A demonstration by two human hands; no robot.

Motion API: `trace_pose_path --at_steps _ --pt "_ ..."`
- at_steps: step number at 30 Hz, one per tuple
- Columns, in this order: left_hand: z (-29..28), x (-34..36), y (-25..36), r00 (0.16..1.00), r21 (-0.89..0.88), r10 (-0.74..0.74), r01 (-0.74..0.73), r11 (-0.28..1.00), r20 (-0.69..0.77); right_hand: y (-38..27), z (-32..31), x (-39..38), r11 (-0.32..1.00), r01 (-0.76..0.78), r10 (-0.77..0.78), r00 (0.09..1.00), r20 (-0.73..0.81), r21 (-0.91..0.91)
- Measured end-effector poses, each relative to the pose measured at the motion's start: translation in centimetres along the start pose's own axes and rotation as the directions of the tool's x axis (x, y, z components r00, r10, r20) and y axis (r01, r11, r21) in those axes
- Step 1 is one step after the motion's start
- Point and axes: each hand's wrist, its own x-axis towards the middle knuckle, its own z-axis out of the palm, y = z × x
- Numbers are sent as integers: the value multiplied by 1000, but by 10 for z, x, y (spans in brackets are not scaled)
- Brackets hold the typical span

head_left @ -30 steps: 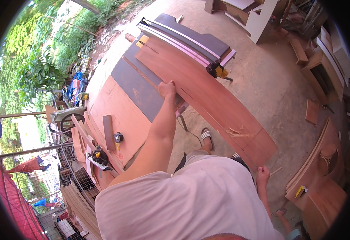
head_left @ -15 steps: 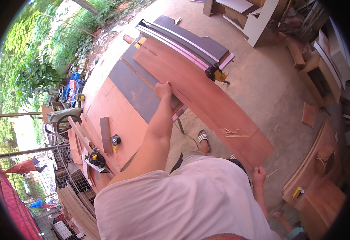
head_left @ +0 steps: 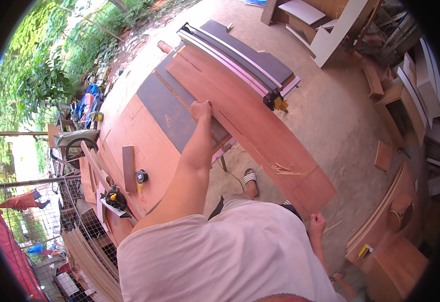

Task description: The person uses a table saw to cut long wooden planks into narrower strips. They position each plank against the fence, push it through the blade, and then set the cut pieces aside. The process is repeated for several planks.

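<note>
A long reddish plywood board lies across a grey-topped saw table, its far part beside a long rail fence with a black-and-yellow fitting. My left hand is closed on the board's left edge, midway along it. My right hand is closed on the near end's corner, at lower right. The near part of the board overhangs the concrete floor, with splintered wood on its surface.
A plywood sheet at left holds a tape measure and a circular saw. Wooden cabinet parts and stacked sheets line the right. Another person's bare foot and leg show at lower right. Wire mesh fencing stands far left.
The near end of the board and my right hand have shifted slightly left in the picture. The whole view has also shifted a little. Both hands keep their grip.
</note>
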Motion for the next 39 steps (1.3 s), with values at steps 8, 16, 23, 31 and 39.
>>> trace_pose_path --at_steps 8,16,23,31,39 --pt "-3 14 6 1000 31 14 -14 999 9 -1 9 6 999 -28 26 999 38 36" --pt "-1 30 8 1000 36 26 -26 999 8 -11 18 9 1000 26 -26 1000 4 8" --pt "1 53 5 1000 11 5 -5 1000 4 -39 27 14 998 -33 31 998 46 58" --pt "-7 67 18 1000 38 -6 6 999 -5 -52 41 21 1000 -8 7 999 43 24" --pt "-3 85 17 1000 47 14 -14 999 0 -57 51 22 999 -25 23 999 43 35"
